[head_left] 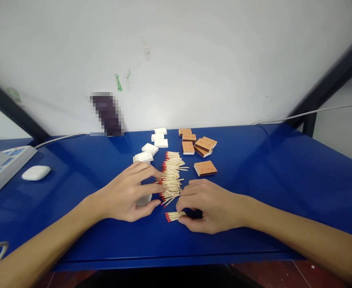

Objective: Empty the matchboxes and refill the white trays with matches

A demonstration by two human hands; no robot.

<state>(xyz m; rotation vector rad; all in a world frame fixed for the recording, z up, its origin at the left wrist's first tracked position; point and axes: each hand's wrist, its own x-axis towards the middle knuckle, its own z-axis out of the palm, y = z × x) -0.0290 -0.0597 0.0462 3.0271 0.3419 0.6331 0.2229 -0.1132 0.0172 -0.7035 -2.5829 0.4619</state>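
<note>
The right hand (pixel 207 206) pinches a matchstick bunch (pixel 173 216) at six o'clock from the matchstick pile (pixel 171 175); the left hand (pixel 129 193), loosely spread, meets it at nine. Orange matchboxes (pixel 188 148) lie toward one, white trays (pixel 149 149) toward eleven.

Our right hand (pixel 207 206) pinches some matches (pixel 172 216); just beyond that grip, our left hand (pixel 130 192) touches the match pile (pixel 172 174).

Light's even and fairly bright, faint sheen on the surface (pixel 268 168), soft shadows under the hands (pixel 207 204), wide-angle stretch toward edges, blocky pixelated patch (pixel 107 114) against the wall (pixel 208 60).
</note>
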